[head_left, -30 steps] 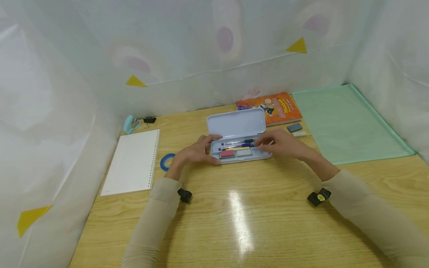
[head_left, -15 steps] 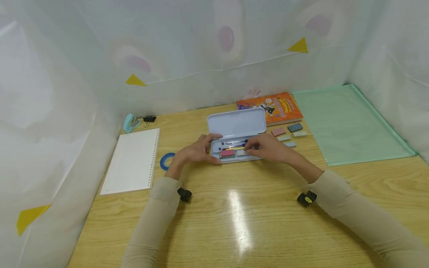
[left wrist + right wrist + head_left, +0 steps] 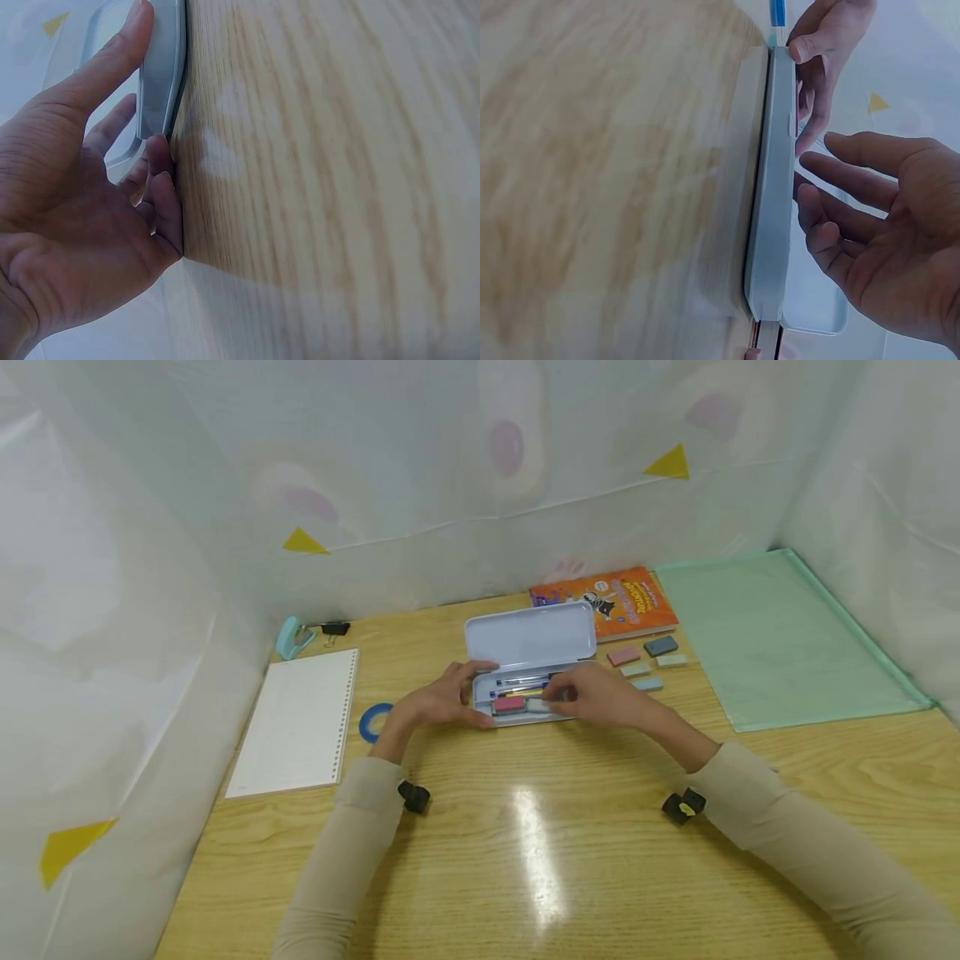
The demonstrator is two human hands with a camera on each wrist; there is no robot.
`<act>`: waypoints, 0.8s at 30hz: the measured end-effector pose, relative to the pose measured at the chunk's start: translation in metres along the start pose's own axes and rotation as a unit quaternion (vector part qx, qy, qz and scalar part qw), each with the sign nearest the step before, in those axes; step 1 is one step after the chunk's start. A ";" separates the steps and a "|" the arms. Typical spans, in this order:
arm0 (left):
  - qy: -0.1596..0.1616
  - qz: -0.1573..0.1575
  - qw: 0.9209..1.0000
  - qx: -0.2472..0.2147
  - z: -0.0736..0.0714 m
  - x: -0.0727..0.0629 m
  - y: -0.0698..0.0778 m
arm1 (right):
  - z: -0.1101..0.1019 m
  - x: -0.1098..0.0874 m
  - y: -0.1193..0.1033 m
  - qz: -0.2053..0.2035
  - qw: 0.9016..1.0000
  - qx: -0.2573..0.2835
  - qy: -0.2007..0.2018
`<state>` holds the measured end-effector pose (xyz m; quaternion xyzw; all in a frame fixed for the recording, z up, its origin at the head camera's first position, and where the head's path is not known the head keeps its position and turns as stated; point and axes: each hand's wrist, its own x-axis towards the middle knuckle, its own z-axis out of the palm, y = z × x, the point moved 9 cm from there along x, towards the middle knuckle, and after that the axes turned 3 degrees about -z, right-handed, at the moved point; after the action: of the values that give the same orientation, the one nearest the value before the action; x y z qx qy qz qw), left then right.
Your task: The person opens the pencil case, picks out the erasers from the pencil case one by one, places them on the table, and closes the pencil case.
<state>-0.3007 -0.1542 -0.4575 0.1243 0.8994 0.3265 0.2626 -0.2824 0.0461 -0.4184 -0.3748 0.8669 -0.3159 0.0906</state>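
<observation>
A pale blue pencil case point(image 3: 480, 717) lies with its lid point(image 3: 529, 635) raised. My left hand point(image 3: 435, 698) grips its left end, thumb at the front wall and other fingers around the end and back. Inside are several pens point(image 3: 517, 686) behind a pink eraser point(image 3: 509, 703) and a white eraser point(image 3: 536, 705). My right hand point(image 3: 603, 695) reaches over the right half, fingertips right at the white eraser and covering part of it. In the right wrist view, thumb and forefinger stand slightly apart with nothing visible between them; the other fingers bend loosely.
Several loose erasers point(image 3: 623, 656) lie right of the case, below an orange book point(image 3: 633, 602). A green mesh pouch point(image 3: 795, 643) is far right. On the left are a notebook point(image 3: 292, 727), blue tape roll point(image 3: 367, 723), stapler point(image 3: 291, 640) and black binder clip point(image 3: 335, 628).
My right hand has moved left from the case's right end to the white eraser, uncovering loose erasers beyond it. The white eraser now sits slightly askew. My left hand has stayed in place.
</observation>
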 end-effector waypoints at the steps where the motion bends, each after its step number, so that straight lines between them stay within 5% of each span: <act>1: 0.000 0.000 1.000 -0.001 0.000 0.000 0.000 | 0.001 0.000 0.000 -0.001 1.000 -0.001 -0.001; 12: 0.000 0.001 1.000 -0.004 0.001 0.001 0.000 | 0.005 0.003 0.001 0.028 0.999 0.002 -0.019; 24: 0.000 0.003 1.000 -0.009 0.001 0.000 0.000 | 0.007 0.010 0.001 0.021 0.999 0.010 0.029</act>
<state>-0.3007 -0.1537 -0.4580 0.1252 0.8961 0.3350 0.2630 -0.2867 0.0360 -0.4238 -0.3461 0.8736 -0.3337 0.0755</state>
